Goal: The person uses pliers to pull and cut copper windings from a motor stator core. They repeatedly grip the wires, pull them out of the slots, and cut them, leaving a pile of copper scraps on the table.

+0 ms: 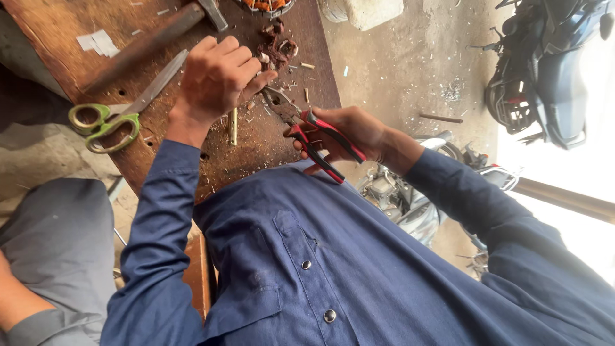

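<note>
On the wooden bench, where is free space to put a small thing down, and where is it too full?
One barer patch of the bench lies at its far corner, between the paper scraps and the hammer. Crowded: around the left hand, the pliers in the right hand, the scissors and the wire bits.

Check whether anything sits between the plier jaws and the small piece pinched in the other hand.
Nothing visible does: the red-and-black-handled pliers in the right hand already reach the fingertips of the left hand, over the rusty brown worktable.
</note>
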`<action>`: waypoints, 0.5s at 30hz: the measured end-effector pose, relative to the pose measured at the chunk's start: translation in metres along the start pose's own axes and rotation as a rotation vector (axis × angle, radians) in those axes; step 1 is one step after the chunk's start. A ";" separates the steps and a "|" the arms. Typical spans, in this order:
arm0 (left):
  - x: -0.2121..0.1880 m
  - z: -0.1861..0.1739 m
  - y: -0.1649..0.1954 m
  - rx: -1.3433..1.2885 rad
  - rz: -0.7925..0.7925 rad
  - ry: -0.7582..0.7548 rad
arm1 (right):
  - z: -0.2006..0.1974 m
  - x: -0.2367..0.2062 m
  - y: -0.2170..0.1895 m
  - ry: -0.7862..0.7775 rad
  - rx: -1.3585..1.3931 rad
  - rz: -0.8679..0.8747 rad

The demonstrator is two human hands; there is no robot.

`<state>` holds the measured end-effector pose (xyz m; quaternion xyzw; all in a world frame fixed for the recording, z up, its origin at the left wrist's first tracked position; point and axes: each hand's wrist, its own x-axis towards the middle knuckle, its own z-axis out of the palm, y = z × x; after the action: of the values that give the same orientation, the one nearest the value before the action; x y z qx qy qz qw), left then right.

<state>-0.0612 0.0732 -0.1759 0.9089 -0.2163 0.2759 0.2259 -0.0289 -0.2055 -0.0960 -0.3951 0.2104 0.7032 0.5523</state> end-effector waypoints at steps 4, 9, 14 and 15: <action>0.000 -0.002 0.001 0.017 0.001 0.007 | -0.002 0.003 0.004 -0.110 0.032 -0.107; 0.001 0.002 0.003 -0.027 0.005 0.005 | -0.008 0.011 -0.007 0.006 -0.112 -0.036; 0.003 0.007 0.000 0.025 0.003 -0.040 | 0.001 0.019 -0.019 0.094 -0.116 0.019; 0.003 0.008 0.000 0.035 0.020 -0.038 | 0.002 0.021 -0.020 0.118 -0.118 0.040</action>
<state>-0.0557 0.0686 -0.1797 0.9155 -0.2248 0.2647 0.2031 -0.0120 -0.1849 -0.1080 -0.4637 0.2086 0.7007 0.5005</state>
